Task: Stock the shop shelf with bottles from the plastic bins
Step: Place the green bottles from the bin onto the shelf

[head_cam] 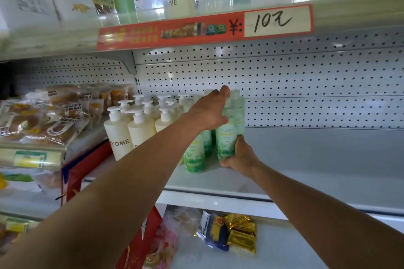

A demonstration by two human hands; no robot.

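Head view. A green bottle (pixel 226 137) is seen at centre frame, on or just above the white shelf (pixel 317 159), at the right end of a small cluster of like green bottles (pixel 195 155). The left hand (pixel 209 111) is laid over the bottle's upper part, fingers curled toward the cap and thumb against the side; it is judged to be gripping the bottle. The right hand (pixel 239 155) is wrapped round the base from lower right, fingers curled under the bottom edge. Cream pump bottles (pixel 122 135) stand packed together to the left of the green cluster.

Handling, as judged: the bottle appears full, so moderate weight is expected. The plastic wall looks stiff and smooth, with a glossy label, and may be slippery. It is tall and narrow, hence easily tipped, and neighbours may be knocked over. Hold is best taken round the mid body, with the base supported, as now.

Not made out: whether the base is touching the shelf or held clear of it is hidden by the right hand. The cap is covered by the left fingers (pixel 225 90). The number of green bottles behind the left forearm cannot be counted. The plastic bins are outside the frame. Label text is blurred.
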